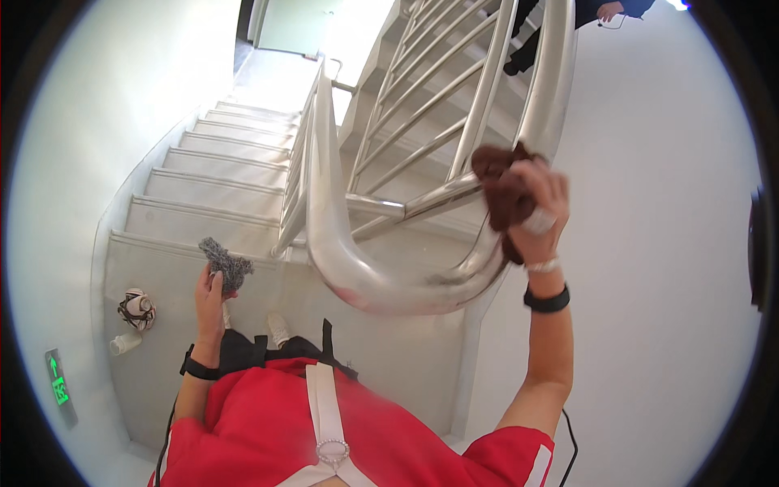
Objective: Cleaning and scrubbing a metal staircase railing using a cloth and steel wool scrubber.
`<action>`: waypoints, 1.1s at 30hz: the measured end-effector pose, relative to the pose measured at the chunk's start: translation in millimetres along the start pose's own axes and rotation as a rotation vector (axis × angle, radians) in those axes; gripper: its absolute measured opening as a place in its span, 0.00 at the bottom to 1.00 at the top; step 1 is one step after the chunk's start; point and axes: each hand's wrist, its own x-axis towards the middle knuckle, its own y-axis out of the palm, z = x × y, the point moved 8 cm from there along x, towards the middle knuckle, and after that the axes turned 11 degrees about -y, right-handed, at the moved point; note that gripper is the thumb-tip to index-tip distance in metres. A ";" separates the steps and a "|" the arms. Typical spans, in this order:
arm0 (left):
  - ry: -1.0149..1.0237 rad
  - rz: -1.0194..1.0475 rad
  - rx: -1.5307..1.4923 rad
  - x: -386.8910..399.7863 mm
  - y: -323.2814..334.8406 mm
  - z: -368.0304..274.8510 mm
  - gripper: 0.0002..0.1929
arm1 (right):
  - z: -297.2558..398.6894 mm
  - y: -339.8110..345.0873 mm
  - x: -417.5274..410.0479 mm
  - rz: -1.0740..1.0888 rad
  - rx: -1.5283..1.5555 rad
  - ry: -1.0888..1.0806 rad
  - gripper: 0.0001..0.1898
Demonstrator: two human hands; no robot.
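Note:
My right hand (548, 195) grips a bunched dark brown cloth (506, 189) against the upward-running part of a thick stainless steel handrail (420, 292). The rail bends in a broad U at the landing, and dull, reddish smudges or reflections show on the bend. Off to the left, my left hand (212, 304) holds a grey, fuzzy-looking cloth or scouring pad (228, 265) in the air, apart from the rail. Part of the handrail under the brown cloth is hidden.
Steps (213, 176) lead down on the left beside metal balusters (426, 103). A striped bag (137, 309) and a white plastic bottle or cup (125, 344) are on the landing floor (389, 353). Another person's hand (610, 11) appears above on the upper flight. A green exit sign (59, 380) hangs on the left wall.

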 end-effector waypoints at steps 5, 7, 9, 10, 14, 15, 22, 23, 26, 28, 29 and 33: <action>-0.042 0.057 0.044 19.7 -17.2 1.3 0.23 | -4.3 10.7 -6.3 -0.013 -0.007 0.122 0.22; -0.059 0.031 0.109 27.3 -31.0 -7.8 0.23 | 7.4 16.3 -27.4 0.107 0.073 0.193 0.22; -0.066 0.063 0.115 33.4 -42.1 -19.9 0.23 | 36.9 15.4 -45.1 0.178 0.084 0.264 0.23; -0.062 0.083 0.120 37.2 -48.8 -27.2 0.23 | 59.2 15.8 -52.8 0.212 0.066 0.277 0.22; -0.074 0.142 0.128 49.2 -56.3 -43.2 0.22 | 91.9 7.2 -82.4 -0.072 0.046 0.690 0.20; -0.093 0.167 0.133 51.9 -52.6 -42.9 0.22 | 101.2 9.4 -81.1 -0.076 0.026 0.694 0.20; -0.128 0.309 0.275 54.1 -39.9 -50.9 0.19 | 182.8 21.6 -23.2 -0.267 -0.050 0.618 0.20; -0.121 0.338 0.286 51.7 -35.0 -54.9 0.19 | 195.1 26.1 -9.4 -0.224 -0.073 0.572 0.19; -0.139 0.365 0.299 36.1 -20.7 -54.4 0.19 | 227.9 39.3 7.2 -0.058 -0.112 0.541 0.20; -0.119 0.417 0.265 33.1 -7.5 -60.3 0.19 | 242.2 39.1 19.0 -0.077 -0.124 0.507 0.20; -0.109 0.429 0.275 33.3 -2.8 -62.0 0.19 | 246.5 37.0 23.3 -0.082 -0.118 0.458 0.19; -0.096 0.410 0.213 21.1 0.5 -55.6 0.20 | 241.5 22.4 12.9 -0.098 -0.026 0.395 0.19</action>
